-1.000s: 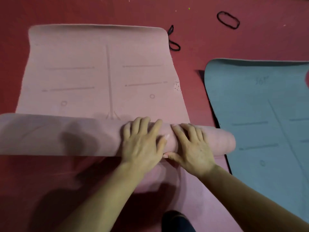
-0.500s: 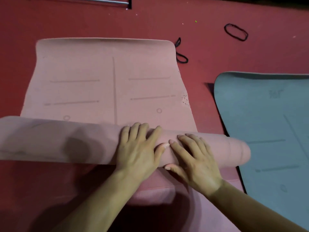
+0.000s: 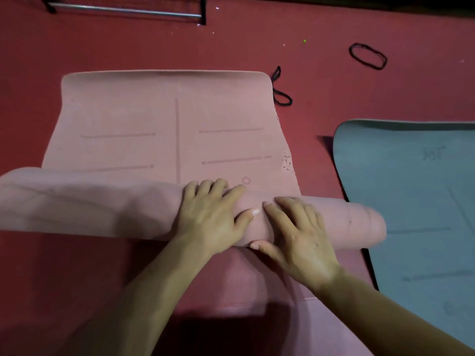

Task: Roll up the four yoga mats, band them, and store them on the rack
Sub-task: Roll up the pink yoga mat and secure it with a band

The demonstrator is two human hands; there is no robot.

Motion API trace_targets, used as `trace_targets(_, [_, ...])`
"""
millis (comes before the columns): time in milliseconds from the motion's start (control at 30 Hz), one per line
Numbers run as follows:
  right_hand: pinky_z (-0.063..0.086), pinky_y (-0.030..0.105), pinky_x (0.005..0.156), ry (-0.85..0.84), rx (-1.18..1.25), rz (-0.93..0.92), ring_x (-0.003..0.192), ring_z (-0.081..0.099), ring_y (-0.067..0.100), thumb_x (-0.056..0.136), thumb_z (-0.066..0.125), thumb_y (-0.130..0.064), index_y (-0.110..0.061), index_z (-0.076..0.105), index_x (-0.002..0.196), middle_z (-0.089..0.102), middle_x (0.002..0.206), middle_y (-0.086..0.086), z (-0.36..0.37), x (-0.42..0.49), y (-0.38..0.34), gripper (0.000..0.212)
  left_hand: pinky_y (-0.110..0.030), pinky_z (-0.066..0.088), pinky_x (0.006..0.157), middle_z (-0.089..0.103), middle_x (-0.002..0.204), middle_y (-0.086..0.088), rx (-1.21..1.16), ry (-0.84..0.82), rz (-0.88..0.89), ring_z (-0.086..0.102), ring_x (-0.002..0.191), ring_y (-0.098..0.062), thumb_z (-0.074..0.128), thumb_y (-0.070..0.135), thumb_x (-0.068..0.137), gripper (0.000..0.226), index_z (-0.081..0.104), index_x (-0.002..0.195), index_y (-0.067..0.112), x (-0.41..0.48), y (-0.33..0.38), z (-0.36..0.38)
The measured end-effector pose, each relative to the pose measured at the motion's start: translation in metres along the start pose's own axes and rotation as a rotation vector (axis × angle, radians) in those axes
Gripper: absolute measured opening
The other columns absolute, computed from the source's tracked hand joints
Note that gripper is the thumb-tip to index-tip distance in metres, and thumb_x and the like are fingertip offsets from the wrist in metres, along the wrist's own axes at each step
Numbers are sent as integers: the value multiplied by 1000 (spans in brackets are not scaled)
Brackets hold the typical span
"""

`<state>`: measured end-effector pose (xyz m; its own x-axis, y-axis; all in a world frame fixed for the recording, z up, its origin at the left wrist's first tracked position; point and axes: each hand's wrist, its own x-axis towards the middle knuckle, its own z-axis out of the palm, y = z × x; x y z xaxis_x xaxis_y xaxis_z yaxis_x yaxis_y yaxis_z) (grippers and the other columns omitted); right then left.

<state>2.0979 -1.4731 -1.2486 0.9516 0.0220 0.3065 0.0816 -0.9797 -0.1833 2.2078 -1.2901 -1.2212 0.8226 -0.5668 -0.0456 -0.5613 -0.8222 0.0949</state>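
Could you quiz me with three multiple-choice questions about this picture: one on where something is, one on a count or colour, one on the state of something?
1. Where does the blue-grey mat lie relative to the pink mat?
A. To its right
B. To its left
C. Underneath it

2. How many black bands lie on the red floor?
A. None
B. Two
C. Five

3. What state is the pink mat in?
A. Fully flat
B. Partly rolled
C. Rolled and banded

Answers:
1 A: the blue-grey mat lies flat right of the pink mat.
2 B: one band lies by the mat's far corner, another band farther right.
3 B: the left hand and right hand press on the roll, with flat mat beyond.
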Motion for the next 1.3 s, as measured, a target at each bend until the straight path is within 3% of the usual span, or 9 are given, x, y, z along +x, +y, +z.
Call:
trace_targets(67, [46,50,98,2,-6,-15,120,58,36,88,57,-71,-9,67,131,63,130,14,1,1,2,76,-47,33,106,60,130,0,8,13,-1,55,117,-26,18,71,87,73,52,141,35,2,0,0])
trace_targets(233, [48,48,101,6,19,-34,119,61,37,92,54,-67,-6,66,133,65,129,15,2,19,11,74,-54,28,112,53,141,-7,-153,298,-7,49,129,-29,47,69,88,63,48,141,34,-16,-3,8])
trace_targets(400, [49,46,103,-19,16,-41,119,62,35,91,55,-65,-6,66,132,66,129,13,1,34,20,73,-57,17,117,50,146,-7,-103,200,29,43,138,-32,50,70,81,72,52,144,35,-19,-12,17])
trace_targets(567, [41,48,108,22,16,-3,126,57,34,95,54,-63,-9,66,131,63,131,11,1,42,24,66,-56,26,113,57,138,-8,-39,201,47,51,129,-33,50,68,85,67,59,139,30,2,-19,13])
trace_targets(733, [41,51,106,-6,-26,-13,130,53,36,89,57,-71,-10,62,136,58,139,13,11,36,24,78,-49,30,112,60,135,-2,-26,130,33,53,127,-27,38,74,87,68,59,137,33,28,-24,6])
trace_targets(900, [45,49,106,-28,-13,-21,127,58,36,91,53,-71,-9,63,138,63,136,13,13,66,41,78,-53,31,112,58,138,-3,-80,336,10,52,128,-29,49,63,91,58,62,134,27,33,-25,14])
trace_targets(1000, [44,45,106,-8,-11,-37,123,61,34,92,50,-70,-10,66,134,65,132,12,13,83,50,75,-53,27,113,56,143,-4,-28,327,43,48,135,-31,51,62,89,60,60,138,28,36,-32,22])
trace_targets(1100, [36,47,110,49,17,45,128,57,33,96,52,-63,-15,66,133,62,135,8,17,85,45,62,-51,33,106,60,137,-2,22,319,61,53,127,-31,49,59,93,54,62,135,28,58,-36,18])
trace_targets(1300, [22,53,119,-4,54,241,139,45,35,87,53,-70,-16,59,142,54,147,12,25,78,17,77,-46,42,99,65,130,0,14,81,33,59,119,-26,39,60,97,55,65,132,26,91,-35,-16])
